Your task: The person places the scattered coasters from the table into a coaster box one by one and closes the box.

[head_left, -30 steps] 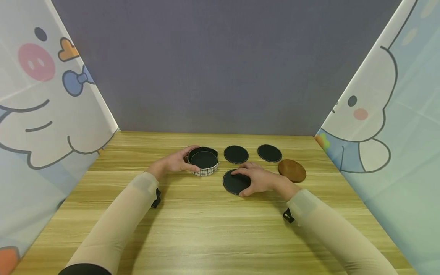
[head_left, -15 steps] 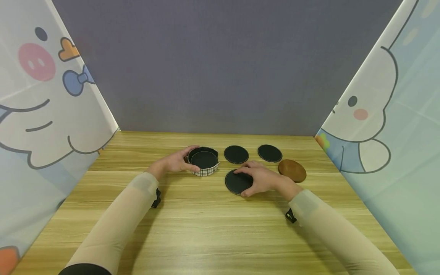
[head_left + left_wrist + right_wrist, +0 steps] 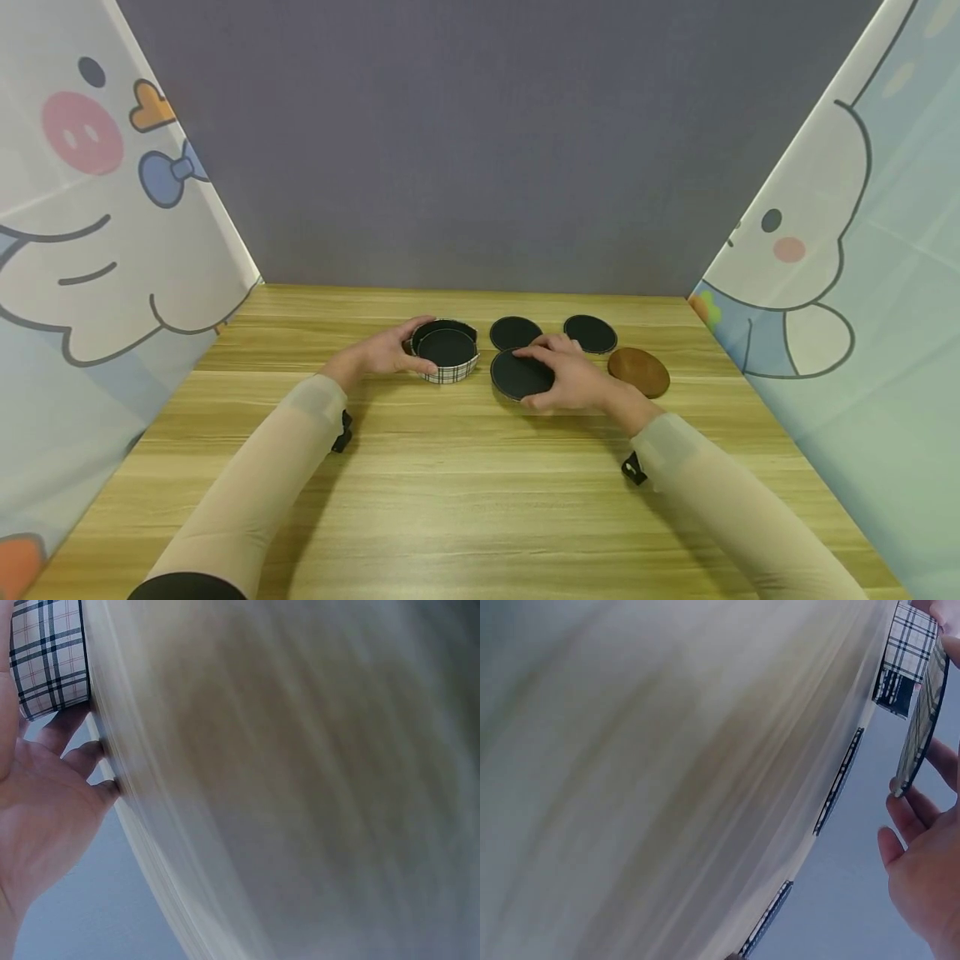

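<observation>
Since the right hand (image 3: 572,379) only pinches this black coaster (image 3: 517,375) by its edge, a lazy grip could drop it.
It's up off the table (image 3: 450,508), just right of the plaid holder (image 3: 450,374) the left hand (image 3: 386,350) grips, and a low swing might knock the coaster behind (image 3: 514,333). Round, thin, dark on top, kinda pale-rimmed, plaid underside.
</observation>
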Tool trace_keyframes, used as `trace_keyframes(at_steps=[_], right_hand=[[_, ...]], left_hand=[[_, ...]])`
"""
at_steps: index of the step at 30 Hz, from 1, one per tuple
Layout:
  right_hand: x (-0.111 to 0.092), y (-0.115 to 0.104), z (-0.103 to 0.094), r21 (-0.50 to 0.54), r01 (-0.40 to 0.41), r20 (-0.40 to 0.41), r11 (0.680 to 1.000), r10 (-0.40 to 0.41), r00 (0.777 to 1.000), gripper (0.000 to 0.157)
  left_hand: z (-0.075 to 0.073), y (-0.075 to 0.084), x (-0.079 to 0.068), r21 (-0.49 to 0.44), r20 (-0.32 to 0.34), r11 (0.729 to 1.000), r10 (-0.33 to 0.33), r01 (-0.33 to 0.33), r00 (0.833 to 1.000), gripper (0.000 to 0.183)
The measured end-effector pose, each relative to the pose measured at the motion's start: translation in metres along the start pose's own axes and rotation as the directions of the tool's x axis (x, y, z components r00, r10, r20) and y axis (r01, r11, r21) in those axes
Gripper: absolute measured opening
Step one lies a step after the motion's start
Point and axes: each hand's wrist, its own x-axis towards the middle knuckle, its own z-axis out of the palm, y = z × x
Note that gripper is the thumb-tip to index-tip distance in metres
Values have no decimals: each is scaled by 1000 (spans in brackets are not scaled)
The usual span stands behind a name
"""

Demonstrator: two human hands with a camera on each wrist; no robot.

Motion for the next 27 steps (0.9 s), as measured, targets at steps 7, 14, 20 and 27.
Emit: trace_keyframes(at_steps=[7, 14, 20, 27], right_hand=[[13, -5, 0, 6, -19, -25, 1000, 19, 999, 81], [31, -11, 0, 32, -14, -30, 999, 15, 999, 81], [50, -20, 1, 42, -16, -21, 999, 17, 1000, 82], [73, -29, 6, 35, -26, -13, 999, 26, 1000, 84]], left_hand=[[0, -1, 1, -5, 1, 1000, 2, -2, 1000, 112], [0, 1, 0, -10, 2, 1000, -1, 2, 1000, 112], [0, 2, -1, -10, 12, 1000, -5, 5, 1000, 112], [-1, 1, -1, -2, 17, 1000, -8, 8, 1000, 111]])
